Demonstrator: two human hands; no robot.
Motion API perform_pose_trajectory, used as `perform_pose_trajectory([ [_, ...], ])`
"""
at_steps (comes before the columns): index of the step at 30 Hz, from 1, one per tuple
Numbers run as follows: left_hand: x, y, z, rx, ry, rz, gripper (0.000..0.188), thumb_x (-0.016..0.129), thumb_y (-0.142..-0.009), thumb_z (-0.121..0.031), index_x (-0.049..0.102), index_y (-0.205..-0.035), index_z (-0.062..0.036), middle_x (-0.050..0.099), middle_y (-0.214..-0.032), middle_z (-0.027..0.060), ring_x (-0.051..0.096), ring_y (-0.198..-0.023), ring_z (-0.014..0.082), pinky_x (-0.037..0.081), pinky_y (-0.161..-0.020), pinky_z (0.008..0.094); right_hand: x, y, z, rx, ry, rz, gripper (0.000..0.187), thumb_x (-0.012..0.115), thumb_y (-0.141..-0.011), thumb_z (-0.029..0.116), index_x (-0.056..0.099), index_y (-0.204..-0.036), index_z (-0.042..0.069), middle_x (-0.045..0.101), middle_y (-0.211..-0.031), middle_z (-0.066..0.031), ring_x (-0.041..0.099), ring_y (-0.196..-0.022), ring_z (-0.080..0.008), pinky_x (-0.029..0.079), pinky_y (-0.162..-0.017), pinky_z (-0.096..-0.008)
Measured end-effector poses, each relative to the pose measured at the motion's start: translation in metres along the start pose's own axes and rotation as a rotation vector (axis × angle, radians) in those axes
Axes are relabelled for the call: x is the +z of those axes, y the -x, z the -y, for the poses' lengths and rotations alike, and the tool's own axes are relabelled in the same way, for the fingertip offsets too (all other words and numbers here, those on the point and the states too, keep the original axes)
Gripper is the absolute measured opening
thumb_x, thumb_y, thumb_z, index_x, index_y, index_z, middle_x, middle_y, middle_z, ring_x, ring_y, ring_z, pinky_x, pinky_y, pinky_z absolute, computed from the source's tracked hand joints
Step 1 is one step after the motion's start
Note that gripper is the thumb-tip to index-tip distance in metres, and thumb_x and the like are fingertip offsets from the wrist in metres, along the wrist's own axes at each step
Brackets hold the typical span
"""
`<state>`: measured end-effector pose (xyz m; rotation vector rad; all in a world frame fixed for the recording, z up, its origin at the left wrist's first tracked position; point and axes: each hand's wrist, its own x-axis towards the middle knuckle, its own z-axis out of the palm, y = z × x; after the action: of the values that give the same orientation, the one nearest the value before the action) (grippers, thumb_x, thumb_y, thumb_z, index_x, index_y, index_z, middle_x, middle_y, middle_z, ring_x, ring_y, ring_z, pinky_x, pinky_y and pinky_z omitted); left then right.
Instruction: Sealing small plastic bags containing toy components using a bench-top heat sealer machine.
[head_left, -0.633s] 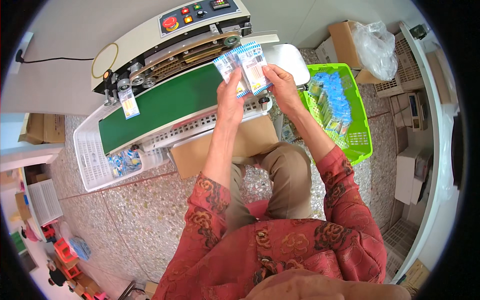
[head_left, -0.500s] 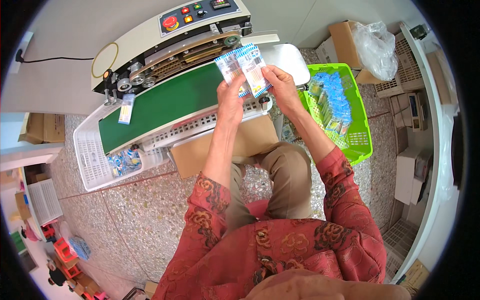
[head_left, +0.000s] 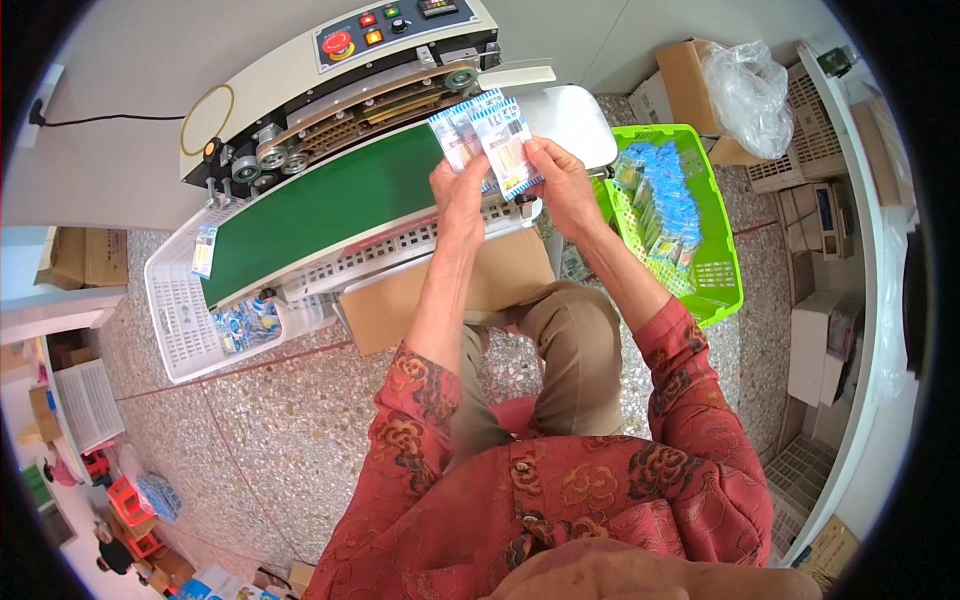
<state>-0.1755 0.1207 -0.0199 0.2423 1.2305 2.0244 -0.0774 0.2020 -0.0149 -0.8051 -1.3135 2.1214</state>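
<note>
Two flat packets with blue-and-white striped ends are held up before me, overlapping, over the right end of a green conveyor belt point(head_left: 330, 210). My left hand point(head_left: 459, 208) is closed on the left packet point(head_left: 453, 137), thumb on top. The other packet point(head_left: 507, 160) lies in front of it, its right edge pinched between the thumb and fingers of my right hand point(head_left: 566, 188). The belt belongs to a band sealing machine point(head_left: 270, 85) with rollers and a control panel. A single similar packet point(head_left: 204, 251) sits at the belt's left end, partly over the edge.
A bright green basket point(head_left: 735, 270) at right holds rows of blue-topped packets point(head_left: 668, 200). Under the belt's left end stands a white basket point(head_left: 178, 325) with packets inside. A cardboard box point(head_left: 385, 318) is before my knees. Shelving point(head_left: 862, 400) lines the right side.
The lone packet has travelled left along the belt to its end. In my hands, the right packet has shifted slightly left over the other one.
</note>
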Motion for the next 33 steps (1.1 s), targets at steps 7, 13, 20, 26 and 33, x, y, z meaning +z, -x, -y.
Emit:
perform_pose_trajectory([
  [7,-0.002,-0.003,-0.001,0.104,-0.038,-0.144,0.025,0.061,-0.076,-0.007,0.057,-0.099,0.0006,0.060,-0.091,0.0059,0.056,-0.079,0.0111,0.045,-0.070,0.0260,-0.009,0.005,-0.010,0.119,0.070,0.019,0.027,0.061,-0.079,0.014,0.055,-0.104,0.007,0.061,-0.088,-0.0001,0.057,-0.072,-0.0072,0.046,-0.061,-0.0205],
  [13,-0.012,-0.004,-0.015,0.086,0.049,-0.274,0.023,0.059,-0.078,-0.006,0.055,-0.099,0.0010,0.060,-0.092,0.0073,0.059,-0.076,0.0138,0.051,-0.062,0.0277,-0.024,-0.051,0.003,0.031,0.152,-0.085,0.029,0.061,-0.079,0.013,0.054,-0.105,0.001,0.061,-0.089,-0.0046,0.058,-0.077,-0.0098,0.048,-0.063,-0.0227],
  [20,-0.008,-0.002,-0.018,0.062,0.070,-0.251,0.026,0.060,-0.077,-0.005,0.055,-0.101,0.0020,0.060,-0.095,0.0085,0.059,-0.078,0.0139,0.050,-0.066,0.0277,-0.027,-0.100,-0.004,0.036,0.197,-0.093,0.027,0.061,-0.079,0.013,0.056,-0.100,-0.002,0.060,-0.091,-0.0068,0.059,-0.079,-0.0128,0.050,-0.065,-0.0225],
  [26,-0.013,-0.004,-0.019,0.086,0.075,-0.249,0.028,0.062,-0.075,-0.004,0.054,-0.102,0.0025,0.060,-0.094,0.0082,0.059,-0.079,0.0136,0.049,-0.066,0.0259,-0.013,-0.112,-0.017,0.059,0.116,-0.063,0.023,0.062,-0.077,0.010,0.057,-0.097,-0.001,0.061,-0.087,-0.0071,0.060,-0.072,-0.0130,0.051,-0.059,-0.0226],
  [33,-0.010,-0.005,-0.014,0.084,0.079,-0.239,0.028,0.063,-0.074,-0.004,0.055,-0.100,0.0014,0.061,-0.091,0.0072,0.059,-0.074,0.0114,0.048,-0.060,0.0226,0.006,-0.115,-0.032,-0.042,0.291,-0.031,0.029,0.064,-0.075,0.012,0.058,-0.100,-0.002,0.062,-0.082,-0.0074,0.058,-0.072,-0.0123,0.048,-0.057,-0.0247],
])
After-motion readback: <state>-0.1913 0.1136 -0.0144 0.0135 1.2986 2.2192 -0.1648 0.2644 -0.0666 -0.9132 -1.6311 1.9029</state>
